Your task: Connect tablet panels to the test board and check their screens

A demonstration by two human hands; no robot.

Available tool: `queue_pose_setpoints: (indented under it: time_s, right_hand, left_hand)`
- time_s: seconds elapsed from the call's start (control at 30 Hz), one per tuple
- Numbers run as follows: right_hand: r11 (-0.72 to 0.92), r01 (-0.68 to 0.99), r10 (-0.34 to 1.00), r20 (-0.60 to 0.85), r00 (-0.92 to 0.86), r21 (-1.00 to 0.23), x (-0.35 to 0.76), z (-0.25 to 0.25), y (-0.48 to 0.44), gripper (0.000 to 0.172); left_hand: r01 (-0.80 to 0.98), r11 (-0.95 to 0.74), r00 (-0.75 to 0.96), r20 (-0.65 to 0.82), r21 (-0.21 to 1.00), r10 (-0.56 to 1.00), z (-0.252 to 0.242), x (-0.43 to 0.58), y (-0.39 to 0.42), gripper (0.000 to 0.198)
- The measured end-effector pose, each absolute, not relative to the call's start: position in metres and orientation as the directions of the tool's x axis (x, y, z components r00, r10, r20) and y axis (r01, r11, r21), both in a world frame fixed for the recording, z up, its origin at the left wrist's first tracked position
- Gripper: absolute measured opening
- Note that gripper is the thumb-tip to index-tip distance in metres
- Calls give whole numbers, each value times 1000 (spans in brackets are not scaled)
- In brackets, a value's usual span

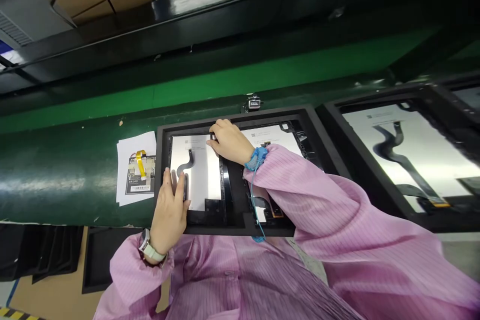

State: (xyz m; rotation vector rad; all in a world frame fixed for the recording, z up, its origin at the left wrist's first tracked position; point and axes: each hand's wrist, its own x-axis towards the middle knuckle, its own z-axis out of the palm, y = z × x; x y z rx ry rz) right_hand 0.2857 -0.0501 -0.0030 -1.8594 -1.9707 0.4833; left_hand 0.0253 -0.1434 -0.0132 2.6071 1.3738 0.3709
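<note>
A black foam tray [240, 222] lies in front of me with two tablet screen panels in it. The left screen panel [204, 175] shows its silvery back and a dark curved flex cable [187, 161]. Along that panel's left edge rests my left hand [169, 212], fingers stretched out and apart. My right hand [230, 141] bends its fingers over the panel's top right corner, thumb on the silvery back; its grip underneath is hidden. Partly under my right sleeve lies the second screen panel [275, 137]. A blue wrist strap with a cord [256, 159] circles my right wrist.
Left of the tray, a circuit part with yellow tape [140, 175] lies on white paper sheets [123, 160]. A small metal counter [254, 102] stands behind the tray. Another tray with a screen panel [405, 155] is at right. Black trays [93, 265] sit below left.
</note>
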Motion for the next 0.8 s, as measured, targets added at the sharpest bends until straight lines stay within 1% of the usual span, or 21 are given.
queue_pose_setpoints:
  time_s: [0.1, 0.23, 0.33, 0.4, 0.47, 0.5, 0.53, 0.6, 0.63, 0.73, 0.8]
  right_hand:
    - [78, 837, 997, 47, -63, -542, 288, 2, -50, 21]
    - [78, 774, 997, 65, -47, -628, 287, 12, -55, 18]
    - [56, 698, 996, 85, 7, -714, 290, 24, -61, 16]
    - [36, 618, 997, 72, 34, -785, 294, 32, -64, 18]
    - [23, 523, 998, 52, 41, -852, 298, 41, -66, 20]
    - [21, 479, 998, 47, 43, -877, 299, 45, -67, 21]
    - [21, 444, 998, 48, 49, -896, 301, 50, -68, 22]
    - [9, 355, 996, 42, 85, -935, 303, 57, -70, 25]
    - [-15, 289, 994, 17, 111, -957, 306, 61, -71, 29]
    - [-125, 83, 978, -108, 179, -989, 316, 66, -80, 46]
    - [-155, 47, 967, -142, 213, -987, 325, 63, -91, 56]
  left_hand:
    - [810, -471, 468, 99, 349, 878, -6, 27, -143, 74]
    - [817, -355, 379, 41, 454, 924, -1, 29, -140, 73]
    - [773, -240, 268, 40, 587, 962, 0, 24, -133, 75]
    - [694, -124, 146, 30, 709, 989, 2, 19, -125, 80]
    - [540, 24, 32, -50, 841, 998, 10, 14, -116, 83]
    - [441, 99, 7, -114, 892, 993, 17, 13, -112, 80]
    - [345, 167, 10, -182, 924, 983, 27, 13, -107, 72]
    - [209, 283, 67, -303, 936, 951, 52, 15, -94, 54]
    - [189, 327, 90, -348, 926, 933, 66, 18, -85, 49]
    - [212, 450, 88, -475, 868, 875, 105, 35, -44, 42]
    - [208, 502, 39, -520, 840, 854, 121, 51, -9, 31]
